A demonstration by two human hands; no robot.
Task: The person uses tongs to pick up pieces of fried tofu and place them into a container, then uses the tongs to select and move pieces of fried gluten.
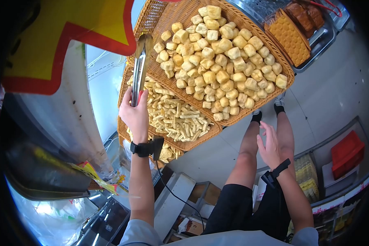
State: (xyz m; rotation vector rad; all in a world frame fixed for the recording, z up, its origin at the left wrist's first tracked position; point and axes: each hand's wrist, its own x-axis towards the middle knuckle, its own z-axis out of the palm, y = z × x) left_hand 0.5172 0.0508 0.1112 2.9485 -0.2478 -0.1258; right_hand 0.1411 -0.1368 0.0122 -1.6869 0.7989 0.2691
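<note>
My left hand [134,117] is closed around the handles of metal tongs [140,65], which have a red part near the grip. The tongs' far end lies at the left side of a wicker basket [162,14] heaped with fried tofu puffs [221,78]. Below it, pale yellow strips [178,117] fill another basket section, just right of my left hand. My right hand [269,146] hangs in front of my legs, fingers apart and holding nothing. Black bands with small devices are on both wrists.
A metal tray [315,51] at upper right holds brown slabs and a honeycomb-patterned piece [289,37]. A yellow and red sign [69,39] juts in at upper left. A black cable [174,194] trails from my left wrist. A red box [347,153] sits on the right.
</note>
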